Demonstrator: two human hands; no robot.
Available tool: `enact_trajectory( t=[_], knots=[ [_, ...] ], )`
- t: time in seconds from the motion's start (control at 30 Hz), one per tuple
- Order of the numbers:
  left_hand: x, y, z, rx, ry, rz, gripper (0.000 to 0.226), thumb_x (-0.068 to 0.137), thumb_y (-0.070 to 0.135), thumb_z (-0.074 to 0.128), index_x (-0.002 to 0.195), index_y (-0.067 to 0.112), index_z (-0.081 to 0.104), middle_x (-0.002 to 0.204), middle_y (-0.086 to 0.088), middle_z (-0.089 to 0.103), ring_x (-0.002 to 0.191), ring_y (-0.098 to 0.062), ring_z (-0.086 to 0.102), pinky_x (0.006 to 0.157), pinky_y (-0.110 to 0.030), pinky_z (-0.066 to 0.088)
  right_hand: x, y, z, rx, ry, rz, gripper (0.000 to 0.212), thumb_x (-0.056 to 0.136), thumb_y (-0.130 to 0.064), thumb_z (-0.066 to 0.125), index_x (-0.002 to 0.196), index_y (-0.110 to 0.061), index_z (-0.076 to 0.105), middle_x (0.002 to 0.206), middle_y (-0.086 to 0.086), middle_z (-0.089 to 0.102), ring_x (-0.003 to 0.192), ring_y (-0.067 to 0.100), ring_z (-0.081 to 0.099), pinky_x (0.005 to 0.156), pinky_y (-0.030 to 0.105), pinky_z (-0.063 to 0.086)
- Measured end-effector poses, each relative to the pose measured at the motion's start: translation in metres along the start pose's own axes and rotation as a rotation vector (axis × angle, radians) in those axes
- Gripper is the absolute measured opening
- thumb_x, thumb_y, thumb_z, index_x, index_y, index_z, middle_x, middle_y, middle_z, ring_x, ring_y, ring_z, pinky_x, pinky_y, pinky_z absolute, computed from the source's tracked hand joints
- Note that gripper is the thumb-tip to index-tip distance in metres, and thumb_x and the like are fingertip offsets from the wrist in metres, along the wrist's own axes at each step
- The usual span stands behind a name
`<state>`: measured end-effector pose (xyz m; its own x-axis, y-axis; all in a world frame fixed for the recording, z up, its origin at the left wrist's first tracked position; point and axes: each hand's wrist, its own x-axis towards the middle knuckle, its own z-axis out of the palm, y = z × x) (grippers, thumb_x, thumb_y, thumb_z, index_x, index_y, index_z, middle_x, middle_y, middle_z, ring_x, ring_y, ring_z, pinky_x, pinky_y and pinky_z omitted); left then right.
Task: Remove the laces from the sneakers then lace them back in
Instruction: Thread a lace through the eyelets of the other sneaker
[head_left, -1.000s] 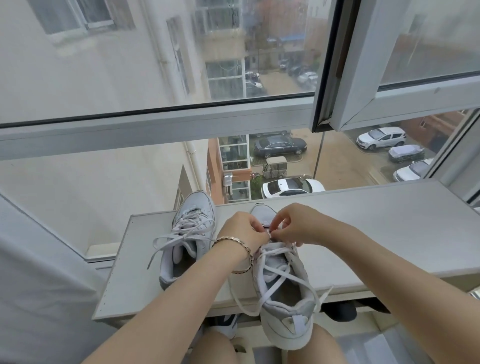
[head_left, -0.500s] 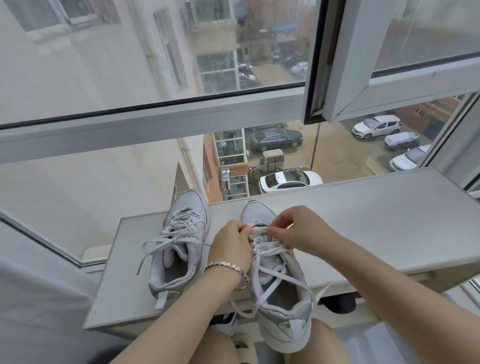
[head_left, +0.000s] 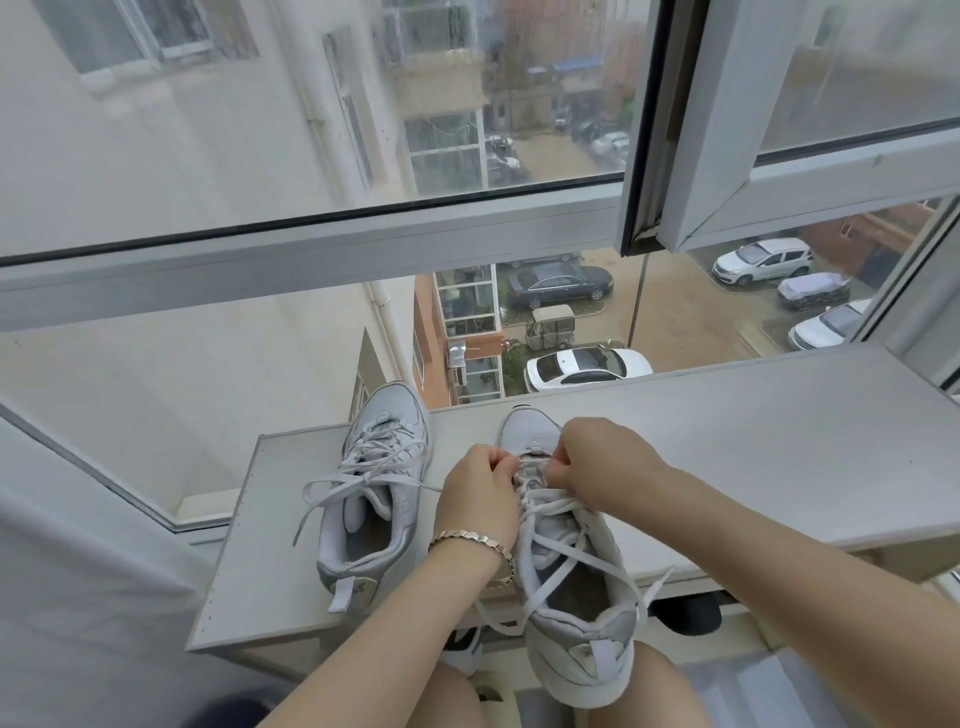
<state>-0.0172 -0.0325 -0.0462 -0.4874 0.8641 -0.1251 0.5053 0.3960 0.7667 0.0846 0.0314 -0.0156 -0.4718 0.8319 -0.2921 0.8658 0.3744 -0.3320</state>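
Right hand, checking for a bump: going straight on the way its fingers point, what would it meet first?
Most likely the left hand, facing it across the lace both pinch, though depth is unclear.

One wide head camera, peering forward and down, close over left hand (head_left: 480, 501) and right hand (head_left: 597, 462), ledge (head_left: 753, 441) and window (head_left: 363, 244) beyond.

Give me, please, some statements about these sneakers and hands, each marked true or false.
1. Both the left hand and right hand pinch the white flat lace of the right-side pale grey sneaker. True.
2. The left-side pale grey sneaker has no lace. False: it is laced.
3. A bracelet circles the right wrist. False: the gold-coloured metal bracelet is on the left wrist.
4. The right-side sneaker's heel overhangs the white flat board. True.
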Motion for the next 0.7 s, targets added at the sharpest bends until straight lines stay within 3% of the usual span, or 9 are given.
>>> enact_trajectory(
  t=[0.1, 0.27, 0.4, 0.53, 0.6, 0.7],
  knots=[
    [0.001, 0.002, 0.003, -0.006, -0.014, -0.03, 0.012, 0.097, 0.021, 0.042, 0.088, 0.019, 0.049, 0.077, 0.01, 0.049, 0.078, -0.011, 0.047, 0.069, -0.02, 0.032, -0.006, 0.017, 0.013, 0.27, 0.07, -0.005, 0.022, 0.083, -0.009, 0.049, 0.063, -0.012, 0.041, 0.06, 0.002, 0.042, 0.059, 0.018, 0.035, 0.052, 0.028, 0.03],
    [0.002, 0.002, 0.002, -0.013, -0.038, -0.047, 0.011, 0.096, 0.022, 0.045, 0.087, 0.019, 0.051, 0.082, 0.007, 0.054, 0.08, -0.012, 0.05, 0.072, -0.021, 0.036, -0.013, 0.03, 0.022, 0.602, 0.18, 0.031, 0.015, 0.09, -0.015, 0.054, 0.076, -0.013, 0.059, 0.066, -0.002, 0.06, 0.06, 0.011, 0.053, 0.063, 0.025, 0.047],
    [0.006, 0.001, -0.009, 0.022, -0.069, 0.107, 0.008, 0.089, 0.022, 0.056, 0.082, 0.02, 0.059, 0.075, 0.009, 0.057, 0.071, -0.009, 0.052, 0.062, -0.016, 0.04, -0.024, 0.036, 0.009, 0.983, 0.111, 0.118, 0.017, 0.09, -0.016, 0.056, 0.077, -0.008, 0.064, 0.072, 0.005, 0.064, 0.064, 0.013, 0.061, 0.069, 0.024, 0.056],
    [0.01, 0.016, -0.013, 0.177, -0.224, 0.264, 0.009, 0.085, 0.025, 0.061, 0.09, 0.025, 0.068, 0.072, 0.011, 0.049, 0.062, -0.004, 0.045, 0.055, -0.014, 0.035, -0.042, 0.036, 0.006, 0.801, -0.009, 0.013, 0.019, 0.074, -0.037, 0.072, 0.082, -0.02, 0.069, 0.082, 0.0, 0.07, 0.078, 0.011, 0.064, 0.076, 0.024, 0.052],
    [0.016, 0.023, -0.013, 0.285, -0.284, 0.28, 0.015, 0.086, 0.028, 0.06, 0.098, 0.027, 0.067, 0.073, 0.013, 0.047, 0.067, -0.003, 0.046, 0.059, -0.016, 0.037, -0.047, 0.034, 0.008, 0.671, 0.028, -0.013, 0.021, 0.066, -0.031, 0.078, 0.082, -0.026, 0.065, 0.083, -0.005, 0.068, 0.08, 0.009, 0.063, 0.073, 0.023, 0.051],
    [0.023, 0.028, -0.008, 0.334, -0.288, 0.255, 0.012, 0.085, 0.027, 0.062, 0.094, 0.025, 0.069, 0.069, 0.015, 0.044, 0.072, -0.007, 0.047, 0.067, -0.02, 0.039, -0.05, 0.033, 0.016, 0.621, 0.149, -0.022, 0.02, 0.065, -0.021, 0.074, 0.08, -0.027, 0.062, 0.081, -0.007, 0.066, 0.08, 0.009, 0.062, 0.074, 0.025, 0.053]
  ],
)
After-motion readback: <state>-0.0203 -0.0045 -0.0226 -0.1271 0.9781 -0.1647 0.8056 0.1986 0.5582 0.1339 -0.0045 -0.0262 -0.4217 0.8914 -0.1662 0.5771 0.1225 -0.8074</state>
